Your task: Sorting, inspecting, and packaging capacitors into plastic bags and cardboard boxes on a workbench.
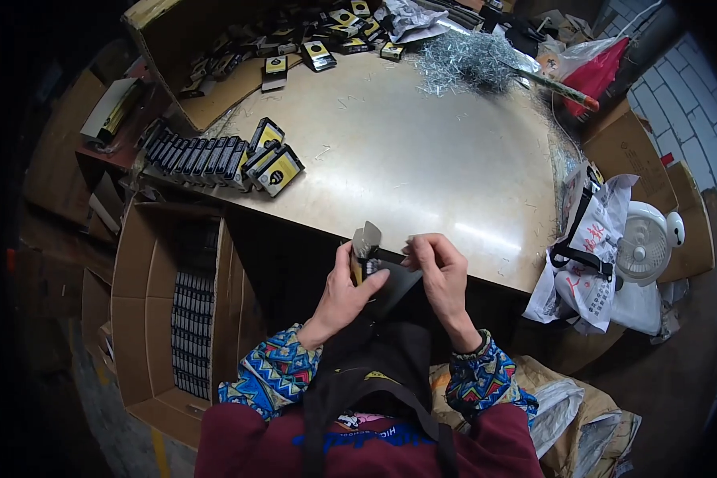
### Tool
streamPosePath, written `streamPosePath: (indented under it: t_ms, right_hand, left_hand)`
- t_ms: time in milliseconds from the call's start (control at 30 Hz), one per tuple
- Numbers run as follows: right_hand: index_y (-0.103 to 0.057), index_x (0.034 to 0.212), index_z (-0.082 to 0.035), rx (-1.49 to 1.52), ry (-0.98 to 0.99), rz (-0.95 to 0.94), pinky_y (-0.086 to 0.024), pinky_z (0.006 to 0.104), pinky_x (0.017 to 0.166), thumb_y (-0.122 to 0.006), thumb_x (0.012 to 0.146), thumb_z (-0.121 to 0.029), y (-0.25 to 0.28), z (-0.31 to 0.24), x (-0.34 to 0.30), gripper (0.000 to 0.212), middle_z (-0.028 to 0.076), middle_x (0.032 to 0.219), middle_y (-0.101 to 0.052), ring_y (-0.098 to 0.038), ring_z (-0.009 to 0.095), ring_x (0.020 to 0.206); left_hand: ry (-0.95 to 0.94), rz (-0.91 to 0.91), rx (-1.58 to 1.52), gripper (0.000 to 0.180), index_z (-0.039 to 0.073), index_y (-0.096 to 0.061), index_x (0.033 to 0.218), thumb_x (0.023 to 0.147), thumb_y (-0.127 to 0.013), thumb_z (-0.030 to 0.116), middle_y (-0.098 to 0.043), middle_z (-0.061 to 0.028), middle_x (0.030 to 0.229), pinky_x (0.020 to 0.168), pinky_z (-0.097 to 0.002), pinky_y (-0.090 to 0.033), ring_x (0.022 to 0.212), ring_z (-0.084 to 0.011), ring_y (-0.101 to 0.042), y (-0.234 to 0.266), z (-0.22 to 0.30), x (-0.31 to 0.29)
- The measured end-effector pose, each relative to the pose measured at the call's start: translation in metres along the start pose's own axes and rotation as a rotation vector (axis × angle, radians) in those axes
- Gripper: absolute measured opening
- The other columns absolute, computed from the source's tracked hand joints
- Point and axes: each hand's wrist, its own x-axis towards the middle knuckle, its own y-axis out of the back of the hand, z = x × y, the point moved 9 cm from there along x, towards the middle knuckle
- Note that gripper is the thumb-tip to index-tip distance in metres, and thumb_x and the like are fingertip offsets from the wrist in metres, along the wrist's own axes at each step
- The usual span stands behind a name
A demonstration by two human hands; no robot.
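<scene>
My left hand grips a small black and yellow box upright at the table's front edge. The box's grey flap stands up, and small pale items show faintly at its mouth. Just to the right, my right hand has its thumb and fingers pinched together near the box without touching it. Whatever lies between those fingertips is too small to make out. Beneath the hands hangs a greyish, smooth surface whose kind I cannot tell.
On the table, a row of similar boxes stands at left, with loose boxes behind. A heap of thin shiny metal pieces lies far right. A carton holding packed boxes stands left; a white fan is right.
</scene>
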Motion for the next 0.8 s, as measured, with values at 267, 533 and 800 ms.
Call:
streamPosePath:
  t_ms: [267,533,800]
  right_hand:
    - [-0.070,0.107,-0.006,-0.790,0.723,-0.098,-0.054,0.0344,0.081,-0.076,0.078,-0.010,-0.035,-0.040,-0.031,0.030,0.018,0.127,-0.056,-0.060,0.032,0.106]
    - [-0.070,0.107,-0.005,-0.621,0.566,-0.131,-0.054,0.0354,0.083,-0.076,0.079,-0.010,-0.032,-0.023,-0.027,0.029,0.020,0.130,-0.056,-0.059,0.032,0.111]
    - [-0.068,0.110,-0.001,-0.334,0.193,-0.133,-0.053,0.0284,0.081,-0.073,0.083,-0.006,-0.030,0.004,-0.023,0.029,0.017,0.113,-0.067,-0.068,0.021,0.094]
  left_hand:
    - [-0.404,0.153,0.473,0.070,0.002,-0.038,0.128,0.075,-0.080,0.022,-0.061,-0.0229,0.108,0.079,-0.0414,-0.054,0.097,-0.0382,-0.065,0.001,0.050,-0.013]
    - [-0.550,0.189,0.542,0.068,0.006,-0.039,0.128,0.074,-0.079,0.014,-0.058,-0.0214,0.113,0.074,-0.0396,-0.056,0.094,-0.0394,-0.065,-0.004,0.059,-0.018]
    - [-0.555,0.126,0.698,0.061,0.006,-0.041,0.122,0.074,-0.076,0.016,-0.058,-0.0188,0.106,0.068,-0.0439,-0.054,0.088,-0.0403,-0.064,-0.008,0.052,-0.016]
